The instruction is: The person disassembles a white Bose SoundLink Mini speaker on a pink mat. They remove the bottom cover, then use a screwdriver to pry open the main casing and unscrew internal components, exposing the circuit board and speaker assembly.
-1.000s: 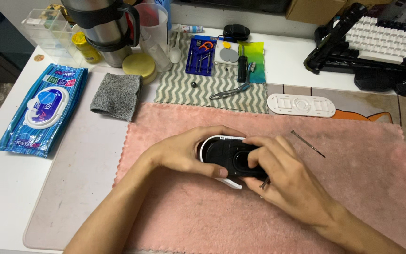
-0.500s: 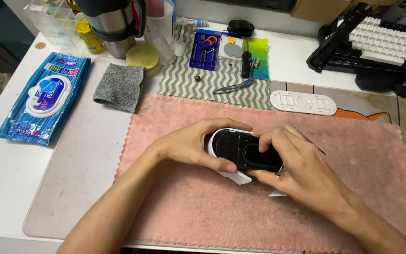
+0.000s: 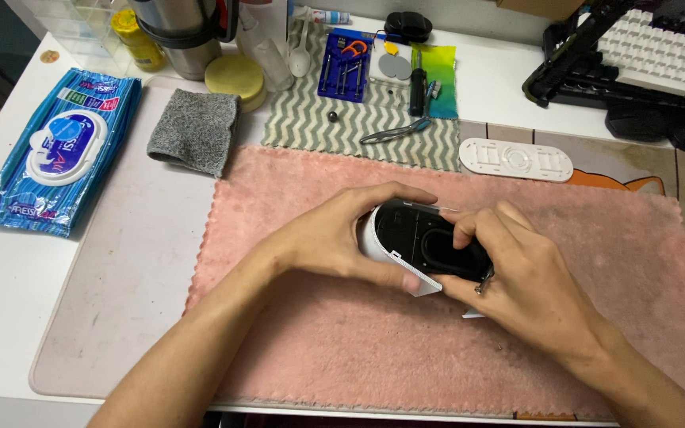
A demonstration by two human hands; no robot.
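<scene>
ok, we're at a white desk (image 3: 9, 285) w/ a grey desk mat (image 3: 120, 317) and a pink fuzzy towel (image 3: 596, 238) spread across the middle. our left hand (image 3: 334, 238) and right hand (image 3: 525, 277) meet at towel centre, both closed on the same thing: a computer mouse (image 3: 414, 246), white shell w/ black underside facing up, held just above the towel. left hand wraps the rear/left end, thumb under, fingers over the top edge. right hand grips the right end, fingertips pressed on the black underside; a small metal bit shows under that hand, can't tell what it is.

back of the towel: a zigzag grey-white cloth (image 3: 311, 127) w/ metal tweezers (image 3: 394, 132), a small dark ball (image 3: 332, 116), a black screwdriver (image 3: 416, 87) and a blue tool kit tray (image 3: 344, 75) around its far edge. right of the cloth, a flat white oval plastic plate (image 3: 515, 159). far left, a blue wet-wipes pack (image 3: 61, 150); near it a folded grey cloth (image 3: 196, 131), a yellow round tin (image 3: 235, 77) and a steel flask (image 3: 184, 32). top right, a keyboard w/ white keys (image 3: 644, 47).
</scene>
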